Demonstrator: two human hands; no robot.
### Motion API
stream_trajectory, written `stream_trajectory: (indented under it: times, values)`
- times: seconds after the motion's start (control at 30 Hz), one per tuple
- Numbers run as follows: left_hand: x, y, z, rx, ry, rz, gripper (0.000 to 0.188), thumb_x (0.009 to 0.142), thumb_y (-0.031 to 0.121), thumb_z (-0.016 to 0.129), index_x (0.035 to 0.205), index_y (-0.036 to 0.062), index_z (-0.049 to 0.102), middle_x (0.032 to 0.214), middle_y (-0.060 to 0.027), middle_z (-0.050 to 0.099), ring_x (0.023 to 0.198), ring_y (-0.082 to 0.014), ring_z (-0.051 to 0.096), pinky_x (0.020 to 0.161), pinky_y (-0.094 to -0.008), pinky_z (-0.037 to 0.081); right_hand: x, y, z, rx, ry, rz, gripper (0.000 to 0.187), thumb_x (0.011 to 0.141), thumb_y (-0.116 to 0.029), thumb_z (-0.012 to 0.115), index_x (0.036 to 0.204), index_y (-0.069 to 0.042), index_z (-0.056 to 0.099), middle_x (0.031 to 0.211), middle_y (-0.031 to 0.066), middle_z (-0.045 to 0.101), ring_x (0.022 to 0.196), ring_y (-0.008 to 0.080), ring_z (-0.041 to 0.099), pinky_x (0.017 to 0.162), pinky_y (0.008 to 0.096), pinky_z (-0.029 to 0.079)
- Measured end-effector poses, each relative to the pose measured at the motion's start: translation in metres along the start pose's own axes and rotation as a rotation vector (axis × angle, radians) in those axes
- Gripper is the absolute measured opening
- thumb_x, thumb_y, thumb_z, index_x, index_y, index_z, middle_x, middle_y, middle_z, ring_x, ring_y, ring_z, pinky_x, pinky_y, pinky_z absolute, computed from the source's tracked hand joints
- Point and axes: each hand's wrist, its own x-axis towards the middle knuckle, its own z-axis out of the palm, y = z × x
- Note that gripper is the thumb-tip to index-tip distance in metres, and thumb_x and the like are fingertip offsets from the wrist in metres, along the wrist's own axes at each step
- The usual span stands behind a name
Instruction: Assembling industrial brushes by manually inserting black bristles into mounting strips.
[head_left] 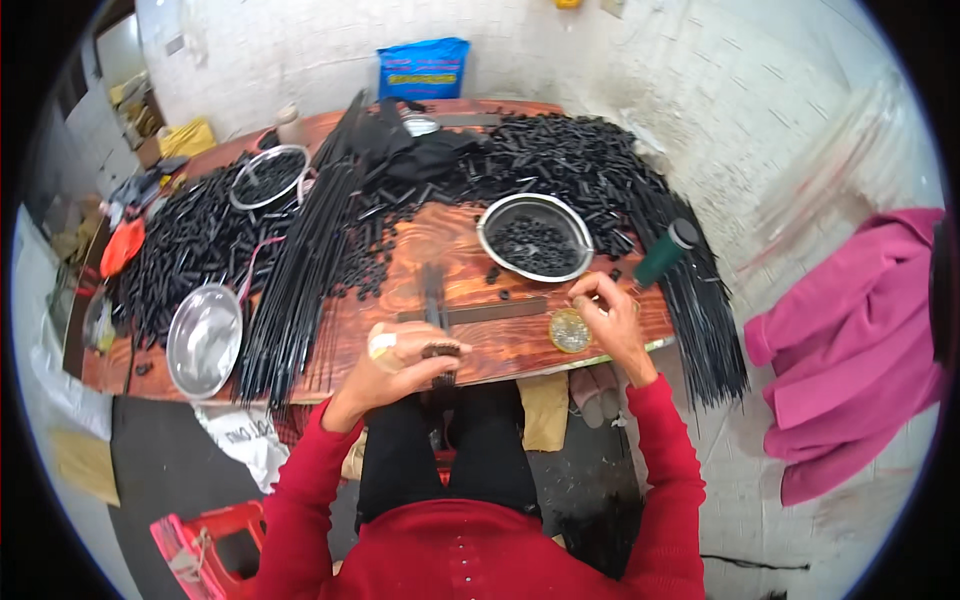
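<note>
My left hand (405, 360), with a pale patch on its back, closes round a bundle of thin black rods (433, 285) at the table's front edge. The rods' near ends face me, and the bundle runs away over the wooden table (420, 240). My right hand (610, 315) is raised over the right part of the table, thumb and fingertips pinched together. Whatever they pinch is too small to make out. Just left of that hand sits a small round yellow-rimmed dish (570, 331) of tiny shiny pieces. A flat dark bar (495, 311) lies crosswise between my hands.
A steel bowl (484, 240) holds small black pieces. Black tube heaps (570, 150) cover the back; long black rods (290, 270) lie left, more (708, 340) overhang right. Also around are a green bottle (665, 254), an empty steel bowl (205, 340) and a red stool (205, 545).
</note>
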Motion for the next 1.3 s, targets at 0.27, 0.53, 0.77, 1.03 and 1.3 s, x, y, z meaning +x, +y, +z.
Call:
stream_trajectory:
  times: [0.27, 0.53, 0.77, 1.03, 1.3]
  values:
    - [-0.011, -0.008, -0.002, -0.085, 0.055, -0.071, 0.016, 0.088, 0.011, 0.078, 0.102, 0.0030, 0.079, 0.092, -0.0095, 0.077, 0.083, -0.0201, 0.074, 0.073, -0.0317, 0.057, -0.019, -0.089, 0.064, 0.002, -0.280, -0.349, 0.046, 0.075, 0.010, 0.059, 0.113, -0.008, 0.078, 0.084, 0.0065, 0.059, 0.075, 0.0179, 0.057, 0.065, 0.0303, 0.046]
    - [-0.010, -0.009, 0.001, -0.099, 0.079, -0.032, 0.017, 0.087, 0.010, 0.079, 0.101, 0.0012, 0.078, 0.092, -0.0113, 0.077, 0.082, -0.0220, 0.074, 0.072, -0.0333, 0.057, -0.020, -0.086, 0.070, -0.066, -0.218, -0.407, 0.050, 0.075, 0.011, 0.058, 0.116, -0.009, 0.077, 0.081, 0.0057, 0.056, 0.072, 0.0173, 0.055, 0.062, 0.0306, 0.045]
    - [-0.010, -0.012, 0.003, -0.126, 0.081, -0.020, 0.017, 0.087, 0.010, 0.079, 0.102, 0.0010, 0.078, 0.094, -0.0117, 0.077, 0.083, -0.0226, 0.074, 0.073, -0.0334, 0.058, -0.020, -0.082, 0.074, -0.031, -0.192, -0.398, 0.049, 0.075, 0.011, 0.058, 0.115, -0.009, 0.078, 0.081, 0.0059, 0.055, 0.070, 0.0173, 0.054, 0.062, 0.0305, 0.045]
    - [-0.005, -0.012, 0.003, -0.060, 0.037, -0.046, 0.018, 0.087, 0.010, 0.078, 0.102, 0.0014, 0.078, 0.096, -0.0104, 0.078, 0.086, -0.0217, 0.075, 0.077, -0.0333, 0.057, -0.016, -0.077, 0.074, 0.002, -0.201, -0.409, 0.047, 0.076, 0.010, 0.057, 0.115, -0.008, 0.078, 0.082, 0.0062, 0.056, 0.073, 0.0172, 0.055, 0.063, 0.0306, 0.046]
    - [-0.005, -0.008, 0.004, -0.048, 0.032, -0.076, 0.019, 0.088, 0.011, 0.078, 0.105, 0.0012, 0.077, 0.094, -0.0109, 0.077, 0.085, -0.0221, 0.074, 0.076, -0.0332, 0.057, -0.018, -0.075, 0.070, 0.018, -0.179, -0.405, 0.047, 0.075, 0.010, 0.058, 0.114, -0.007, 0.078, 0.081, 0.0063, 0.057, 0.074, 0.0177, 0.056, 0.064, 0.0309, 0.046]
